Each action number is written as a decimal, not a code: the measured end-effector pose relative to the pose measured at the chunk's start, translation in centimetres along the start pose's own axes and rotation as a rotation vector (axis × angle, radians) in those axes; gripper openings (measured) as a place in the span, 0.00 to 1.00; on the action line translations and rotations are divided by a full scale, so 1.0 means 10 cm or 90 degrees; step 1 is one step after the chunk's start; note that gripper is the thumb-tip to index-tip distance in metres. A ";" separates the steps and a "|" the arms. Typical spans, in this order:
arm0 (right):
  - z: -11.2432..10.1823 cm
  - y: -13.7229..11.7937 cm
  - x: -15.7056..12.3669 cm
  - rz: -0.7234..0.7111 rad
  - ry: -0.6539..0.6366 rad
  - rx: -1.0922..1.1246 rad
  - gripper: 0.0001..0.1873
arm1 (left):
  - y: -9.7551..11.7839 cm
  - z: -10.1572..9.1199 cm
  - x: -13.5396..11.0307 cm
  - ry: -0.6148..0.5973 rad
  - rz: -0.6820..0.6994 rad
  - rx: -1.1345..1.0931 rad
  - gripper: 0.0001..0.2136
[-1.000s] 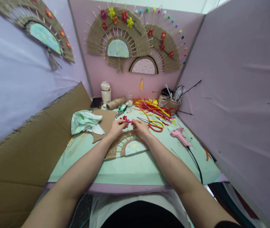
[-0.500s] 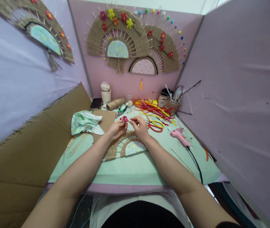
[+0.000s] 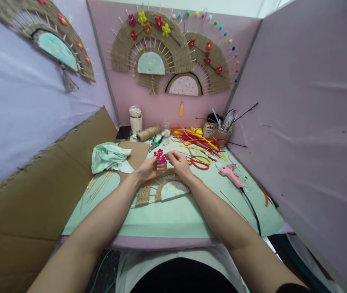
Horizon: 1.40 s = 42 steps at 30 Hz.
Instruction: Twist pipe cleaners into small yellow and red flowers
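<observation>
My left hand [image 3: 152, 168] is closed on pipe-cleaner flowers [image 3: 161, 157], magenta with some red behind. My right hand [image 3: 178, 163] comes in from the right, its thumb and fingers pinched at the magenta flower's edge. Beneath both hands lies a twine-woven fan [image 3: 143, 194] with thin sticks and a half-round patch of pale floral cloth [image 3: 173, 189]. Part of the fan's upper arc is covered by my hands. Right of my right hand lie scissors with yellow and red handles [image 3: 200, 162].
Loose red and yellow pipe cleaners [image 3: 194, 138] spread at the back. A pink glue gun [image 3: 232, 176] with a black cord lies right. Crumpled cloth [image 3: 109, 156], thin sticks [image 3: 100, 185], green-handled pliers [image 3: 156, 142], a twine roll [image 3: 149, 133] and a white bottle [image 3: 136, 120] are left and behind.
The magenta flower has turned to face the camera and shows more fully. My left fingers have curled in lower around it, and my right hand stays pinched beside it.
</observation>
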State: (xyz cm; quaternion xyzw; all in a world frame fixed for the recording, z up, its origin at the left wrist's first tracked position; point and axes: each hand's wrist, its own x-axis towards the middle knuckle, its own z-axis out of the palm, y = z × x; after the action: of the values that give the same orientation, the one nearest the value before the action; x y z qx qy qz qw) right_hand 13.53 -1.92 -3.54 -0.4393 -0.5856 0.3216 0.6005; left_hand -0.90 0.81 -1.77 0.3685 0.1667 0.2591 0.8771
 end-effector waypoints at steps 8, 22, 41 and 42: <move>0.00 -0.05 -0.01 -0.007 -0.008 -0.028 0.12 | -0.02 -0.06 0.03 0.009 -0.027 -0.004 0.12; 0.00 -0.08 -0.03 -0.074 0.020 -0.125 0.11 | -0.06 -0.06 0.10 0.101 0.098 0.030 0.10; 0.01 -0.08 -0.04 -0.115 -0.014 -0.221 0.05 | -0.14 -0.19 0.15 0.123 0.194 0.189 0.07; 0.01 -0.08 -0.04 -0.113 -0.016 -0.215 0.06 | -0.13 -0.20 0.14 0.120 0.189 0.190 0.07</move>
State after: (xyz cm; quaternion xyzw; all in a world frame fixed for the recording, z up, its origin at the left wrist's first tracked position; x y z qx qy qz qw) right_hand 13.30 -2.53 -3.02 -0.4762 -0.6752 0.1702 0.5370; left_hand -0.28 1.95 -4.18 0.4887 0.2282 0.3911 0.7458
